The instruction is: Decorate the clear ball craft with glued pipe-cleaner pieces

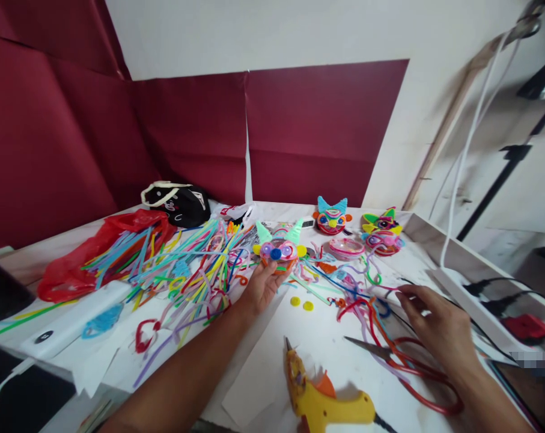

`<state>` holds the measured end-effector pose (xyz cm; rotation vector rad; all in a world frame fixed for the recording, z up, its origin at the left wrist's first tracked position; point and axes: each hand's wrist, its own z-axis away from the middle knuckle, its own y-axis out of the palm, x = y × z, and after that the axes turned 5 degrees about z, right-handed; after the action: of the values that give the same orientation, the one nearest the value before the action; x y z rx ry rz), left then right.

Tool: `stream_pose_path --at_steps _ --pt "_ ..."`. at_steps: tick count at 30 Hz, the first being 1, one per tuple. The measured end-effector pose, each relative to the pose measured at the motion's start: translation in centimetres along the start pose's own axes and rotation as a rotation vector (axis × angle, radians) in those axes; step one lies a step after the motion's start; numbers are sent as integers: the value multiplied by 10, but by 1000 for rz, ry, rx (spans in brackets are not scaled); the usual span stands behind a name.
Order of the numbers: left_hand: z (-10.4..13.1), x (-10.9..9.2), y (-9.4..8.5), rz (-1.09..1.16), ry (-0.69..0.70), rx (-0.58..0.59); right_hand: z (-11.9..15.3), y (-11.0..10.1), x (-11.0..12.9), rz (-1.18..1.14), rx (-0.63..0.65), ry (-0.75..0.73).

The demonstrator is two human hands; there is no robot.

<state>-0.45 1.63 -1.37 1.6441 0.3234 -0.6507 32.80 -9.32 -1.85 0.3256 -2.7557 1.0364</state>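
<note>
My left hand (pixel 264 286) is closed around the lower edge of a pipe-cleaner animal face (pixel 279 249). The face has mint-green ears, purple eyes, a blue pom-pom nose and yellow side pieces. Over on the right, the fingertips of my right hand (pixel 428 310) pinch the end of a thin pink pipe cleaner (pixel 387 288). Red-handled scissors (pixel 392 355) lie just below that hand with their blades pointing left. Two small yellow discs (pixel 301 303) rest on the white table between my hands. A yellow glue gun (pixel 328 406) lies near the front edge.
Pipe cleaners (pixel 200 258) are heaped on the left, some in a red plastic bag (pixel 58 273). Behind stand a blue-eared face (pixel 332 216), another colourful face (pixel 383 231) and a pink ring-shaped piece (pixel 345 248). A white power strip (pixel 461 297) runs along the right.
</note>
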Motion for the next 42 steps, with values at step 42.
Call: stream_pose_path --at_steps 42 --pt "4 1 2 -80 -31 95 1 0 -2 -6 19 -15"
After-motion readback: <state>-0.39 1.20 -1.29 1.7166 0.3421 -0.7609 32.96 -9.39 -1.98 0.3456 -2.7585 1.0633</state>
